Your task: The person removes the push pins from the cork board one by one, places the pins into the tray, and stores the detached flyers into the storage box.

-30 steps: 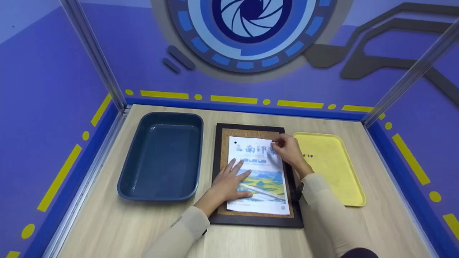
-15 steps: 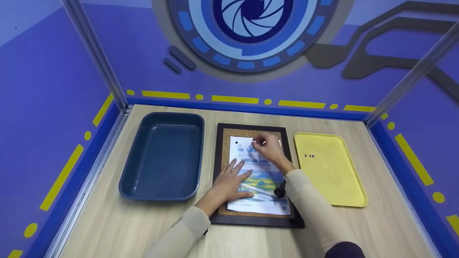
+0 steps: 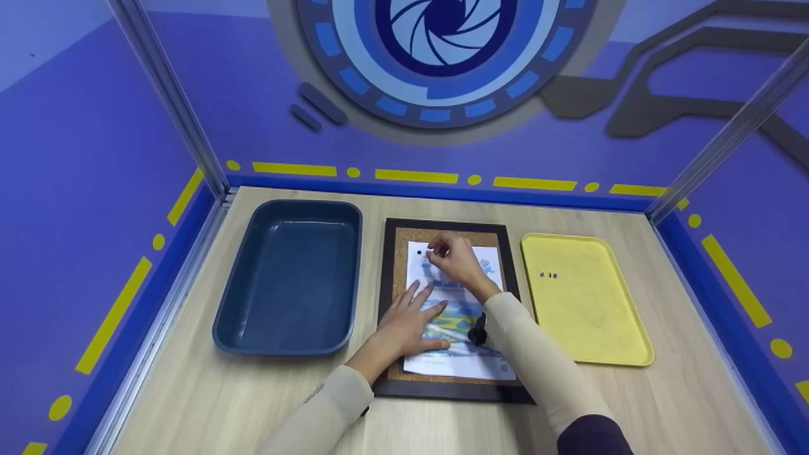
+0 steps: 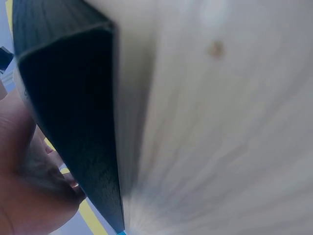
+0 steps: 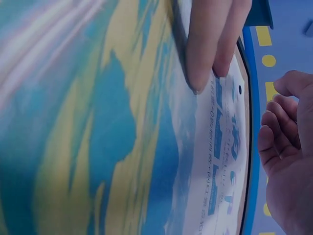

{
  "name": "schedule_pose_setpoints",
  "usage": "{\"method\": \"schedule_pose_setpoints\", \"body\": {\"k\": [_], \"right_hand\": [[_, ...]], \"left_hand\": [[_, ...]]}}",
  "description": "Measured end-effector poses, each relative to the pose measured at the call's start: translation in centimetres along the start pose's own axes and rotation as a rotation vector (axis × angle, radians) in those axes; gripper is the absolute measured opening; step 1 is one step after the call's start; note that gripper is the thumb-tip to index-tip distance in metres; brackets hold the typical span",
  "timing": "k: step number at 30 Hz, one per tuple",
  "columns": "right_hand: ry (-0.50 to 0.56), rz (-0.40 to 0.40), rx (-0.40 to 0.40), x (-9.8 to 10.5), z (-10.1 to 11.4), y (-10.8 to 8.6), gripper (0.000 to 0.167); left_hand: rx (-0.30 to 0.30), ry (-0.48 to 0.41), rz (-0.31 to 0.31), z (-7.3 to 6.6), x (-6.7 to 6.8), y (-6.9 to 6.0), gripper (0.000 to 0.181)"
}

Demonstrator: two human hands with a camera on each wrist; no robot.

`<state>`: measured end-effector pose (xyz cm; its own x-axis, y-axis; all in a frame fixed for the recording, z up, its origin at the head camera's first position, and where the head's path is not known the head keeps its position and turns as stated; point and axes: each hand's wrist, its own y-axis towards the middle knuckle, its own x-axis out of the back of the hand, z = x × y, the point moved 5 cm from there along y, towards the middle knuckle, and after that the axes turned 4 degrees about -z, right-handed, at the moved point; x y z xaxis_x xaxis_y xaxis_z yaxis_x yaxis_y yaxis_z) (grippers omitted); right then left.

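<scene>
A printed sheet of paper [image 3: 436,368] lies on a cork board [image 3: 399,278] with a dark frame [image 3: 442,390]. My left hand [image 3: 404,322] rests on the sheet, fingers spread, over its lower left half. Near the sheet's top left corner sits a small round black pin head [image 3: 419,253]. My right hand [image 3: 456,260] is just to the right of it, above the printed title, with thumb and forefinger bent close together. The right wrist view shows this hand's curled fingers [image 5: 281,122]; whether something tiny sits between the tips cannot be made out.
A deep blue tray [image 3: 218,325] stands left of the board. On the right is a shallow yellow tray [image 3: 588,316] bearing several tiny dark pieces [image 3: 548,275]. Purple walls [image 3: 76,189] enclose the wooden table [image 3: 183,398] at the back and sides.
My right hand has moved left along the top of the sheet, from the upper right corner to beside the black pin head. My left hand has stayed in place.
</scene>
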<state>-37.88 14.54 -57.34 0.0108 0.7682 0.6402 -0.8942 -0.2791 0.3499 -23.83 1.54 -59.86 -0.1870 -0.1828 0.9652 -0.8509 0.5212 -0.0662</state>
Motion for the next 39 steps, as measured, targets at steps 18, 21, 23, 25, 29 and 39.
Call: {"method": "schedule_pose_setpoints", "body": {"k": [18,21,23,25,29,39], "right_hand": [[-0.05,0.105,-0.042,-2.3,-1.1,1.0,0.009],[-0.082,0.121,-0.032,-2.5,-1.2,1.3,0.009],[-0.093,0.119,-0.026,-2.5,-1.3,1.6,0.009],[-0.103,0.116,-0.019,-2.5,-1.5,1.7,0.009],[-0.119,0.13,-0.014,-2.6,-1.8,1.8,0.008],[-0.138,0.159,-0.034,-2.9,-1.6,2.3,0.005]], "left_hand": [[-0.017,0.026,-0.023,0.3,0.1,0.2,0.086],[-0.016,0.024,-0.028,0.2,0.2,0.2,0.086],[-0.017,0.024,-0.033,0.2,0.2,0.1,0.086],[-0.021,0.022,-0.036,0.1,0.3,0.1,0.086],[-0.023,0.013,-0.026,0.0,0.1,0.1,0.085],[-0.023,0.009,-0.031,0.1,0.0,-0.1,0.086]]}}
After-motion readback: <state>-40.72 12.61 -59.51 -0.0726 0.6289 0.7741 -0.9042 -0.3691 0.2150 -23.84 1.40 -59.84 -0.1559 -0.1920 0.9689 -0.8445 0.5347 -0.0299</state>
